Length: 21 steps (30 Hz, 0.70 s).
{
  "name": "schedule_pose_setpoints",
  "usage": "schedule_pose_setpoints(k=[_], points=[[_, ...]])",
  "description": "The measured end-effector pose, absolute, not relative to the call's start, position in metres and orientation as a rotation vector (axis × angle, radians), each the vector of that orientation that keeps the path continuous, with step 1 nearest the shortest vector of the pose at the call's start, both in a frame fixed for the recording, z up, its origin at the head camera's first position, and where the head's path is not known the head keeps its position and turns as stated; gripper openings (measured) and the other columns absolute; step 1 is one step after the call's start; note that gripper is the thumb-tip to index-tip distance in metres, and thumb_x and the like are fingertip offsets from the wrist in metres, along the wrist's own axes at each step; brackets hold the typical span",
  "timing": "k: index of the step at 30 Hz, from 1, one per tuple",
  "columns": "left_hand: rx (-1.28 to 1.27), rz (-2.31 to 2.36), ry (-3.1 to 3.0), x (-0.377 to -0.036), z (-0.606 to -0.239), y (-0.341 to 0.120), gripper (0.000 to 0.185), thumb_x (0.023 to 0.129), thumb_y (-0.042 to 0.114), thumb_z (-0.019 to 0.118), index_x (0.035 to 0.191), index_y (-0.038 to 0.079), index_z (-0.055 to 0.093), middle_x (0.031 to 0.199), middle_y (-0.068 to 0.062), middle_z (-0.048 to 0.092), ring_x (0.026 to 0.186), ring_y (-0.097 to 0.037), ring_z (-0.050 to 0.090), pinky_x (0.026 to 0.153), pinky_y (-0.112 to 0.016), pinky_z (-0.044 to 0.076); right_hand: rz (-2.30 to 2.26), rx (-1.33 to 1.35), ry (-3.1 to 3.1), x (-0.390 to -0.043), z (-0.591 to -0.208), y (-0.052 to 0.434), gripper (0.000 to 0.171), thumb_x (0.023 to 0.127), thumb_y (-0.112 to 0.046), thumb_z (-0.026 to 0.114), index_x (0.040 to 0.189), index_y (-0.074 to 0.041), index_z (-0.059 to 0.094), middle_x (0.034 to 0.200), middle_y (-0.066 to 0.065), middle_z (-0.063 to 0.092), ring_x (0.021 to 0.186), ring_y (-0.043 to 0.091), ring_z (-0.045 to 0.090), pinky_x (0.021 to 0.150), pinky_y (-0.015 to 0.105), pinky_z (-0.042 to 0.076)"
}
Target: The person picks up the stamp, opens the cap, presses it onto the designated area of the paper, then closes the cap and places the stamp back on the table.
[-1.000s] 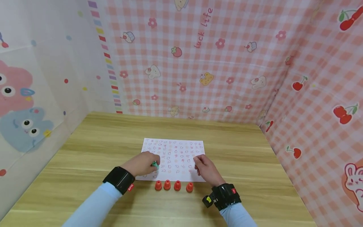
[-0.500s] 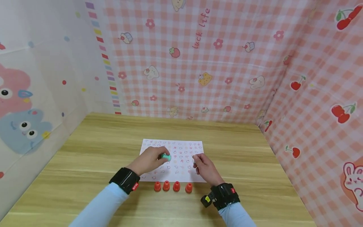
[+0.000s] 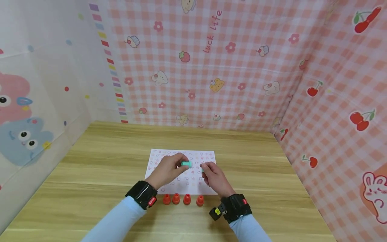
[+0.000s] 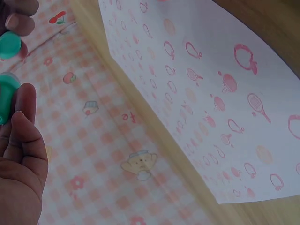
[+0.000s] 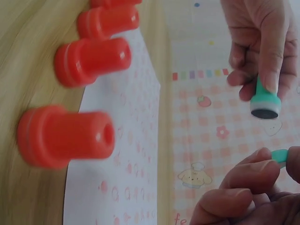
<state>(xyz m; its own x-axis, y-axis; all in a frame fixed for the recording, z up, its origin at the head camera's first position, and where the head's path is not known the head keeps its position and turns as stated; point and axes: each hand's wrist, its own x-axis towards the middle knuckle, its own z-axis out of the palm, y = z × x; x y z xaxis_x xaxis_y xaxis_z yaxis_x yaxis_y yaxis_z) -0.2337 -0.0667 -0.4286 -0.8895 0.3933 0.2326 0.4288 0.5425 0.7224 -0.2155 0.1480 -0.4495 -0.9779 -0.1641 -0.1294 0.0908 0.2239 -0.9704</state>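
My left hand (image 3: 169,168) pinches a small green stamp (image 3: 186,164) above the paper, its wide end turned toward my right hand. In the right wrist view the dark face of this stamp (image 5: 265,103) is bare inside a pale rim. My right hand (image 3: 217,176) holds a small green cap (image 5: 280,155) between thumb and fingers, a short gap away from the stamp. Beneath both hands lies a white sheet of paper (image 3: 178,189), covered with rows of pink and red prints of fruit outlines and rackets (image 4: 258,105).
Several red stamps (image 5: 79,138) stand upright in a row along the near edge of the paper. The wooden table (image 3: 257,161) is bounded by a pink checked cloth (image 3: 193,74) behind and on the right, and a white patterned cloth (image 3: 72,60) on the left.
My left hand has lifted the green stamp off the left part of the paper and moved right, toward my right hand. The right hand stays nearly in place, its green cap now showing.
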Motion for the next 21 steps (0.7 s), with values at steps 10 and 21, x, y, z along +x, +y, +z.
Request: schedule_pose_setpoints(k=[10,21], points=[[-0.819,-1.281,-2.669,-0.233,-0.433,-0.056,0.012,0.093,0.018,0.072,0.100,0.016,0.063,0.080,0.009,0.064,0.071,-0.009,0.056,0.061,-0.026,0.046,-1.897,-0.138,2.187,-0.214,-0.445,0.142,0.031,0.107,-0.029,0.044,0.120,-0.002,0.052,0.089,0.007,0.049,0.069,0.018,0.044,0.061,0.025,0.037],[-0.868,-1.302,-2.661,-0.232,-0.429,-0.049,0.010,0.094,0.017,0.070,0.101,0.015,0.063,0.081,0.009,0.065,0.070,-0.010,0.055,0.061,-0.027,0.046,-1.931,-0.192,2.117,-0.212,-0.442,0.141,0.030,0.108,-0.030,0.042,0.118,-0.003,0.051,0.089,0.006,0.049,0.070,0.018,0.043,0.062,0.025,0.037]])
